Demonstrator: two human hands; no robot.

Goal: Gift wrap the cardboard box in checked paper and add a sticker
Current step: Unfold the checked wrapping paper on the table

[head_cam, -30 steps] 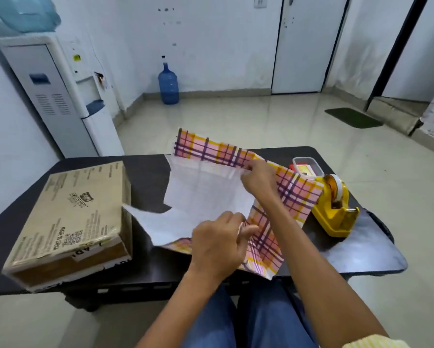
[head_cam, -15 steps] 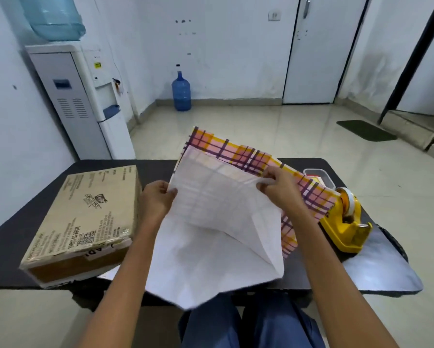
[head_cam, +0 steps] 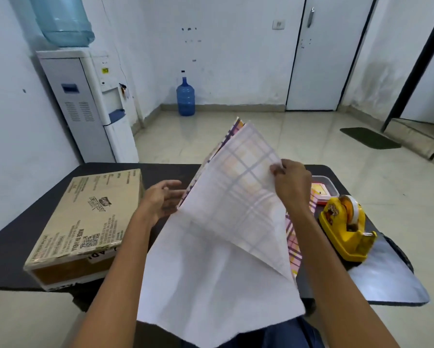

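Checked paper [head_cam: 223, 234] is lifted above the tabletop [head_cam: 17, 247], folded over with its white back facing the person and its lower edge hanging over the lap. The right hand [head_cam: 292, 182] has its grip clamped on the sheet's upper right edge. The left hand [head_cam: 161, 199] has its grip apart, fingers loose, just beside the left edge; whether it touches, hard to tell. Off to the left lies the cardboard box [head_cam: 90, 217], flat. On the right sits a yellow tape dispenser [head_cam: 346, 229], with a small clear tub [head_cam: 332, 183] behind it.
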